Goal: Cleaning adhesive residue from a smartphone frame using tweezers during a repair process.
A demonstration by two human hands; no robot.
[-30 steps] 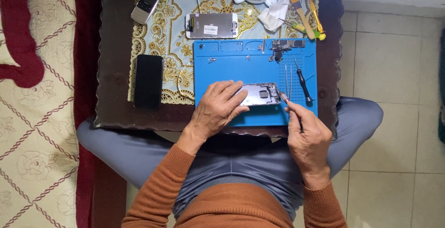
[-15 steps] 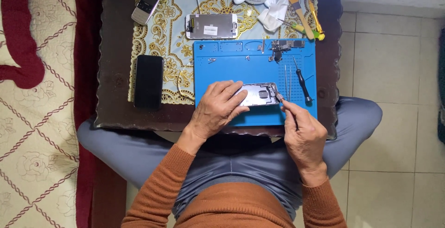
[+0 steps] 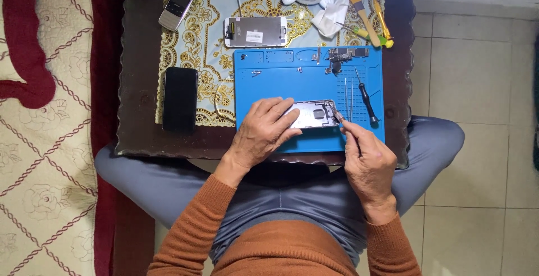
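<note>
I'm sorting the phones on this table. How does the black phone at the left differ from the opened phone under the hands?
The black phone is whole, lying dark-face up; the opened phone shows its silver insides. The black phone lies alone on the patterned cloth, lengthwise away from the person; the opened phone lies crosswise on the blue mat, pinned by the left hand, the right hand at its end with a thin tool. Both lie flat.

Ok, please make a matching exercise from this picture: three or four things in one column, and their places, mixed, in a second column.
1. opened silver phone housing
2. black slab phone
3. black-handled screwdriver
4. wooden-handled brush

a. on the patterned cloth beyond the blue mat
b. on the dark table, left of the mat
c. under the left hand
d. on the mat's right part

Pairs: 1-c, 2-b, 3-d, 4-a
</note>
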